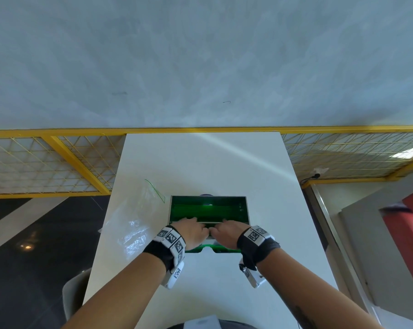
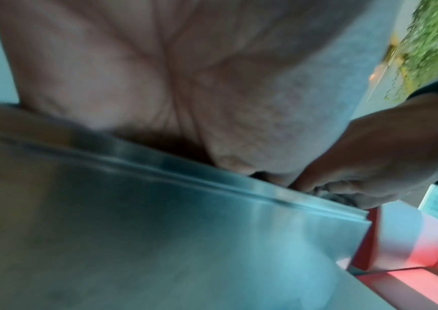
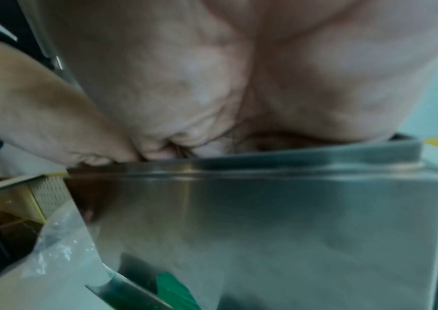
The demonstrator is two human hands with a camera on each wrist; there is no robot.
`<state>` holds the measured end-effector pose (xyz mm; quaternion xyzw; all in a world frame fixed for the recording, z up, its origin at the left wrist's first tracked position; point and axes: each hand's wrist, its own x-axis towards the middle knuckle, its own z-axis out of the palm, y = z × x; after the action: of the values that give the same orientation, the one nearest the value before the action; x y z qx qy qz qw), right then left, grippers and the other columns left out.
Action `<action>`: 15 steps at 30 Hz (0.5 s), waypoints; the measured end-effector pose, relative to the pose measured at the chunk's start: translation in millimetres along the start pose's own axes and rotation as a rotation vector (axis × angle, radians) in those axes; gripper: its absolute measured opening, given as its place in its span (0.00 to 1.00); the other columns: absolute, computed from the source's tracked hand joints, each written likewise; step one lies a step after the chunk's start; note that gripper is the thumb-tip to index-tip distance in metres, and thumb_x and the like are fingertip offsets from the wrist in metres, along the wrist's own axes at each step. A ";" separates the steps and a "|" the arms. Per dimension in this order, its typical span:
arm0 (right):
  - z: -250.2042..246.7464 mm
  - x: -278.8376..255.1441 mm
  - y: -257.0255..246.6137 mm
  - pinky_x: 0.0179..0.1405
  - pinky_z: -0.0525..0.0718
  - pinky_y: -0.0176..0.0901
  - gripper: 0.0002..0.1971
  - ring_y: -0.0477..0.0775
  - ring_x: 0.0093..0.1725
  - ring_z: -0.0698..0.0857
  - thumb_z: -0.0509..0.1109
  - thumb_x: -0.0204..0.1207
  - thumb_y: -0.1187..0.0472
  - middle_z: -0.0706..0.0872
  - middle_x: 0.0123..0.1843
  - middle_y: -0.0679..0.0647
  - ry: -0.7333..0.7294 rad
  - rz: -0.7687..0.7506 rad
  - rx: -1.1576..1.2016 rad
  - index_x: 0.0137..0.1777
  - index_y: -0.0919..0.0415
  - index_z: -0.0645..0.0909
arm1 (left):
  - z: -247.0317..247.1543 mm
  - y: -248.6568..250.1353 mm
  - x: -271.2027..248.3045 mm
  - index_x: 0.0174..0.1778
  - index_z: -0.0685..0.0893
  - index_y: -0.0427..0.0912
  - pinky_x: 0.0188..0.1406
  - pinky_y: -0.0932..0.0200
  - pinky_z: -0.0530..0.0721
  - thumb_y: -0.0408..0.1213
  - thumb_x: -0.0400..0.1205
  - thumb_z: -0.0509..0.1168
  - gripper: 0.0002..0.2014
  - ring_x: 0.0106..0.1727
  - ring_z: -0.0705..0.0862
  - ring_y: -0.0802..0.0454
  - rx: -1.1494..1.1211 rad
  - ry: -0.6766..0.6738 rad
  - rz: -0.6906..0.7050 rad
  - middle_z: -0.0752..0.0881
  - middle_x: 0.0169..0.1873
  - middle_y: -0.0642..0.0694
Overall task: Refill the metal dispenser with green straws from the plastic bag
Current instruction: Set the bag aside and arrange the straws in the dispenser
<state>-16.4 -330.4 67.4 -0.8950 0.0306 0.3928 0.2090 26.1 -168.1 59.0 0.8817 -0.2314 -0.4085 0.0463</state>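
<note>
Table: a long white top running away from the person; everything handled sits on its near half.
Metal dispenser: a rectangular steel box, open at the top, standing mid-table just ahead of both wrists. From the wrist views its near wall is brushed, shiny and upright, with a folded rim along the top.
Dispenser contents: green straws lie lengthwise inside, and the inner walls glow green with their reflection. How deep the pile goes cannot be told. A strip of green also shows at the dispenser's base, on the near side below the hands.
Plastic bag: clear and crumpled, lying flat on the table just left of the dispenser, its far corner edged in green. It looks slack; whether any straws are inside cannot be told.
Left hand: over the dispenser's near rim, palm against the wall, fingers reaching past the edge into the opening. The head view shows them extended rather than clenched.
Right hand: mirrors the left on the same rim, thumb sides of the two hands touching at the middle. Fingers reach over the edge into the box; their tips are hidden.
</note>
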 end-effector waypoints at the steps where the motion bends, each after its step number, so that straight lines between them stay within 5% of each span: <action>1: 1.6 -4.6 0.6 0.61 0.83 0.61 0.17 0.70 0.60 0.85 0.51 0.90 0.57 0.87 0.61 0.68 0.021 -0.015 0.047 0.69 0.63 0.75 | 3.1 -0.8 -4.8 0.59 0.84 0.33 0.69 0.37 0.82 0.43 0.94 0.42 0.26 0.68 0.83 0.36 -0.005 0.012 -0.003 0.88 0.64 0.32; 3: 4.4 -14.4 -0.2 0.54 0.84 0.61 0.25 0.69 0.52 0.85 0.46 0.84 0.45 0.86 0.52 0.62 0.022 -0.045 0.034 0.66 0.58 0.76 | 6.0 0.8 -13.5 0.49 0.83 0.34 0.53 0.40 0.87 0.50 0.92 0.37 0.32 0.42 0.84 0.40 0.019 0.016 -0.004 0.88 0.41 0.36; 4: 5.0 -15.0 0.5 0.52 0.83 0.60 0.34 0.68 0.49 0.83 0.39 0.77 0.37 0.83 0.48 0.58 -0.004 -0.072 0.000 0.62 0.57 0.78 | 5.8 1.1 -15.7 0.47 0.80 0.35 0.51 0.39 0.87 0.51 0.92 0.37 0.30 0.38 0.82 0.41 0.004 0.014 -0.009 0.84 0.36 0.39; 6: 7.9 -10.5 3.8 0.48 0.79 0.58 0.40 0.66 0.48 0.82 0.35 0.70 0.33 0.80 0.45 0.54 -0.023 -0.104 -0.074 0.59 0.57 0.79 | -0.2 3.9 -19.1 0.46 0.76 0.39 0.54 0.37 0.87 0.48 0.93 0.39 0.25 0.41 0.83 0.40 -0.023 0.006 -0.008 0.84 0.39 0.38; 8: 4.5 -11.1 2.5 0.48 0.80 0.57 0.29 0.67 0.51 0.83 0.43 0.82 0.39 0.83 0.49 0.58 0.035 -0.086 -0.039 0.61 0.59 0.77 | -6.0 6.6 -23.6 0.45 0.77 0.42 0.54 0.40 0.87 0.48 0.91 0.41 0.22 0.46 0.86 0.39 -0.051 0.052 0.025 0.87 0.44 0.39; 12: 2.6 -10.8 1.3 0.48 0.81 0.55 0.26 0.58 0.39 0.80 0.48 0.83 0.41 0.81 0.35 0.53 -0.008 -0.067 -0.067 0.34 0.56 0.76 | -7.0 7.8 -22.8 0.34 0.74 0.42 0.40 0.49 0.74 0.48 0.88 0.45 0.22 0.37 0.76 0.41 -0.028 -0.025 0.005 0.77 0.34 0.41; 15: -0.4 -9.5 1.4 0.46 0.78 0.54 0.26 0.60 0.41 0.79 0.50 0.83 0.40 0.80 0.37 0.55 -0.024 -0.036 -0.105 0.37 0.58 0.77 | -7.7 5.4 -19.3 0.32 0.72 0.42 0.38 0.51 0.71 0.52 0.89 0.44 0.25 0.33 0.72 0.44 0.007 -0.039 -0.030 0.72 0.28 0.44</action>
<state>-23.0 -332.8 73.9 -0.9005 -0.0086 0.4007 0.1688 19.0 -165.1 79.0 0.8771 -0.2204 -0.4255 0.0324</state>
